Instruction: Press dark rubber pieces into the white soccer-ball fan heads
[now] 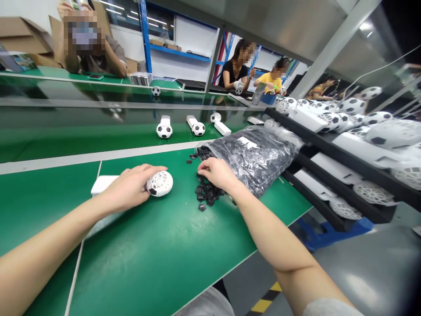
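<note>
My left hand (130,188) is wrapped round a white hand-held fan with a ball-shaped head (160,183), its white handle (101,183) sticking out to the left on the green table (158,254). My right hand (217,174) reaches into a small heap of black plastic pieces (206,193), fingers curled down and pinching among them. What the fingertips hold is hidden. A clear bag full of the same black pieces (256,156) lies just right of that hand, open toward the heap.
Finished ball-headed fans (164,129) (198,128) lie on the conveyor belt (82,131) beyond. A black rack (345,162) at the right holds several white fans. Three people sit across the line at the back. The table's edge drops off to the lower right.
</note>
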Demonstrator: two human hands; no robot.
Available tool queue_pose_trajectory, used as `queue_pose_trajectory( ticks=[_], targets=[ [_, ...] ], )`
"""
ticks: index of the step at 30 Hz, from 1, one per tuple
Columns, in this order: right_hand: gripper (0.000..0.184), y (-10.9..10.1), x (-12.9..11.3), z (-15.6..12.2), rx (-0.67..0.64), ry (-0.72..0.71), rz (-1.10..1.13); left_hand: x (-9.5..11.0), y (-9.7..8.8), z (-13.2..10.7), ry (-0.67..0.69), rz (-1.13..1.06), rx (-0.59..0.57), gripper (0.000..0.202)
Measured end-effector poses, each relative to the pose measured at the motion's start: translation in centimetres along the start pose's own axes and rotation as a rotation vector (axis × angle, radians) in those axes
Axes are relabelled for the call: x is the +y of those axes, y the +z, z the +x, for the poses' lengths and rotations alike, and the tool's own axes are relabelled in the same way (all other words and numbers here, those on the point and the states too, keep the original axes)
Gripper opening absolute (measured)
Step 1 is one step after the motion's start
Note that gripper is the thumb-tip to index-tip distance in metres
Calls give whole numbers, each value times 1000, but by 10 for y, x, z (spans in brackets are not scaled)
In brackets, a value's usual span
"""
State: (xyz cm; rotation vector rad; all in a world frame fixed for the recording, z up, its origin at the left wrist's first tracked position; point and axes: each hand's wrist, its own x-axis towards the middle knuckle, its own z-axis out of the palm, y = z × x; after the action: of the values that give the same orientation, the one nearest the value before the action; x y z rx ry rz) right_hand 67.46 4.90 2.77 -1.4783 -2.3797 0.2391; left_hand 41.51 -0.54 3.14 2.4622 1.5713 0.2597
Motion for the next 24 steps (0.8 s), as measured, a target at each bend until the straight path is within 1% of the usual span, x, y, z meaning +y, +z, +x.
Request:
queue_pose_trajectory(
  ticks=[3, 7, 10, 14, 16, 21, 24],
  targets=[
    [8, 5, -4, -2, -55, -31, -76, -3, 3, 0, 27, 28, 18, 66],
    [14, 15, -10, -1, -73, -62, -181, -2, 8, 1, 62, 34, 50, 66],
    [19, 18, -11, 0, -55, -75, -239, 0, 12, 2, 70, 22, 64, 66],
    [15, 16, -11, -1, -1, -56, -276, 4, 12, 0, 91, 5, 19, 70],
    [17, 16, -11, -2, 22, -62, -261, 5, 10, 0, 91, 2, 2, 73],
    [18, 22, -16, -1, -47, -268, -170, 8, 7, 0, 81, -42, -7, 69],
    [19, 29, -20, 1, -46, -265, -197, 10, 10, 1, 56, -76, 16, 73]
  ],
)
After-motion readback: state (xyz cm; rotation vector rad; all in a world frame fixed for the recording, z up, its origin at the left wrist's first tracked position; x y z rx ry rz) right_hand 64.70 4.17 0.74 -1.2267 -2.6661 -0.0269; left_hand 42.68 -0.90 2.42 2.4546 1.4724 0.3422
